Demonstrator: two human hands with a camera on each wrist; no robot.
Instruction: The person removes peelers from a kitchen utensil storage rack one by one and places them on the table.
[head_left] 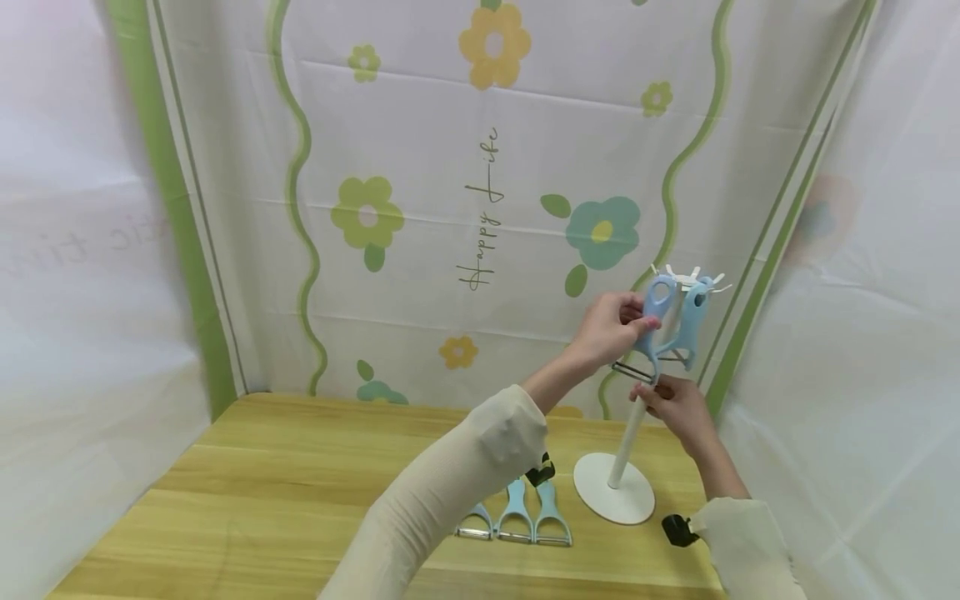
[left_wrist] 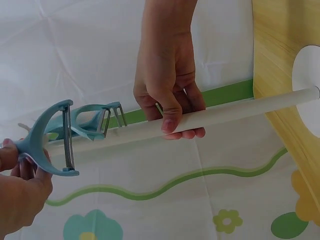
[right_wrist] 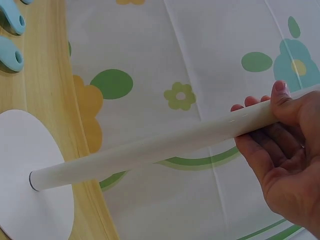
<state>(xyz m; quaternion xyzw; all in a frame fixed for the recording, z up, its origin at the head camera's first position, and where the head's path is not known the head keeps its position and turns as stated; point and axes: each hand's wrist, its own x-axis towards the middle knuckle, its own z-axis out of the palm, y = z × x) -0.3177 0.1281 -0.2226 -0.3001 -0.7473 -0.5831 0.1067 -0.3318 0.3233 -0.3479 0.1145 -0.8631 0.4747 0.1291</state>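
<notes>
In the head view my left hand point(head_left: 609, 327) pinches the handle of a blue Y-shaped peeler point(head_left: 657, 302), its blade end down, beside the top of a white hook stand point(head_left: 624, 454). My right hand point(head_left: 681, 410) grips the stand's pole below the hooks. In the right wrist view the right hand point(right_wrist: 287, 150) has its thumb and fingers round the white pole point(right_wrist: 150, 150). Other light blue peelers point(head_left: 692, 321) hang from the hooks. The left wrist view shows the held peeler point(left_wrist: 45, 135) in front of them. Whether its hole is on a hook I cannot tell.
Several more blue peelers point(head_left: 516, 508) lie in a row on the wooden table point(head_left: 300, 475), left of the stand's round base point(head_left: 600, 492), partly covered by my left sleeve point(head_left: 450, 475). A flowered curtain point(head_left: 420, 150) hangs behind the table.
</notes>
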